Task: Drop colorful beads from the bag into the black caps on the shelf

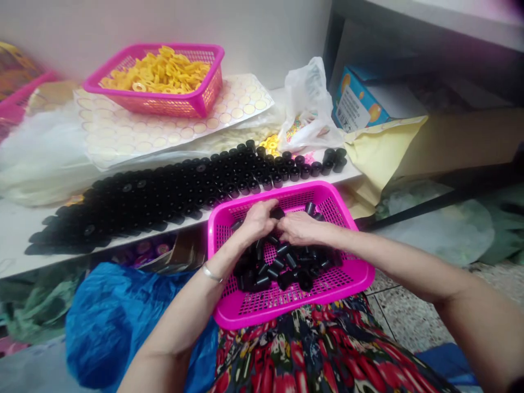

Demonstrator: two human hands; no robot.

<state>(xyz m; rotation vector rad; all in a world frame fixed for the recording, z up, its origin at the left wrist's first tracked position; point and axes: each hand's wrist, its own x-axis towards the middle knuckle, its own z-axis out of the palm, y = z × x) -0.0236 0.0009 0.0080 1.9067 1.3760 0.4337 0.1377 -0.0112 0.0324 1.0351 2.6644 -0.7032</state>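
A bright pink mesh basket (212,234) rests on my lap, holding many loose black cylindrical caps (290,259). Inside its far half, my left hand (258,219) and my right hand (298,227) meet with fingers closed. One black cap (277,213) shows between their fingertips, and both appear to grip it. The undersides of the fingers are hidden. Beyond the basket, rows of similar black caps (164,191) stand packed together on a white shelf (16,259).
Behind the rows, a second pink basket (204,103) of yellow ring-shaped pieces sits on a circle-patterned sheet (241,101). To its right are a white plastic bag (307,93) and a blue box (356,101). A blue plastic bag (123,322) lies at lower left.
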